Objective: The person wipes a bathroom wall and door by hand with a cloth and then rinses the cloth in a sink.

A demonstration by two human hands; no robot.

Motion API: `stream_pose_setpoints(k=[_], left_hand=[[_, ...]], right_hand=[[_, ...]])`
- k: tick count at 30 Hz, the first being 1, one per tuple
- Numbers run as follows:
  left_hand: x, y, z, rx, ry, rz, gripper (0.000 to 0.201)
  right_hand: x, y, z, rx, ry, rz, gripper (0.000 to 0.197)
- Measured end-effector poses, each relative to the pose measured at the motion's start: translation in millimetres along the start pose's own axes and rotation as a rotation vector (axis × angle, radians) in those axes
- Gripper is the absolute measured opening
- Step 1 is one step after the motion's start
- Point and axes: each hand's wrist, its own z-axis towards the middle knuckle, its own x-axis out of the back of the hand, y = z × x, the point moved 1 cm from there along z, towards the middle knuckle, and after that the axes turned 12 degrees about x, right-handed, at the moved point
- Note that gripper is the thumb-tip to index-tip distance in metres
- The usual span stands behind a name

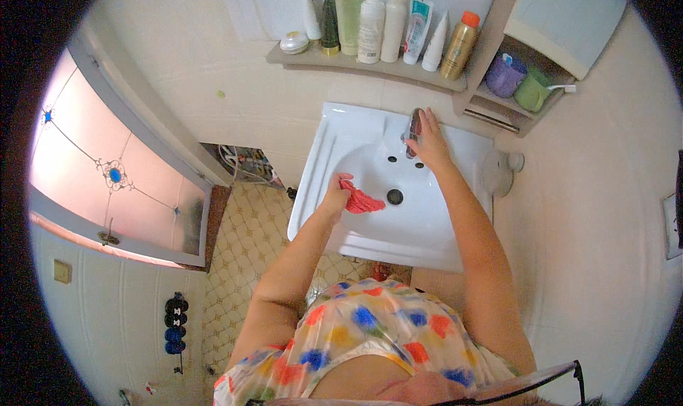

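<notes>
My left hand (pixel 335 195) is closed on one end of a small red cloth (pixel 362 199). The cloth hangs bunched over the left side of the white washbasin (pixel 427 228), close to the dark drain (pixel 395 197). At the back of the basin, my right hand (pixel 432 144) lies against the right side of the metal faucet (pixel 412 130). Its fingers are stretched out along the faucet, and the thumb reaches across toward the front of it. Whether water is running cannot be made out.
Several bottles and tubes stand on a wall shelf (pixel 370 70) behind the basin. To the right, a cubby (pixel 478 97) holds a purple cup (pixel 506 75) and a green cup (pixel 532 93) with a toothbrush. A round pale container (pixel 498 173) sits beside the basin. A glazed door (pixel 121 164) stands at left.
</notes>
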Motion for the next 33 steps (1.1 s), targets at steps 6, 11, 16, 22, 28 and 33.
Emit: stream_pose_setpoints(k=[6,11,16,22,28,33], left_hand=[[-1.9,-15.4,5.7,-0.016,-0.088,-0.076,0.041],[-1.6,-11.1,-2.1,0.064,-0.069,-0.136,0.033],[-8.6,-10.5,0.8,0.083,-0.047,-0.163,0.025],[-17.6,-5.4,-3.3,0.096,-0.014,-0.126,0.02],[-23.1,-10.0,-0.3,0.101,-0.035,-0.248,0.019],[-25.6,-3.5,-1.4,0.114,-0.141,-0.342,0.022]], right_hand=[[-16.9,23.3,12.2,-0.066,-0.194,-0.147,0.053],[-19.5,27.0,20.3,-0.03,-0.195,-0.145,0.047],[-19.4,35.1,26.6,-0.02,-0.249,-0.118,0.045],[-13.2,33.0,29.9,-0.056,-0.338,-0.158,0.047],[-13.2,27.3,19.3,-0.018,0.02,-0.022,0.044],[-19.5,-27.4,-66.2,-0.264,0.077,0.517,0.022]])
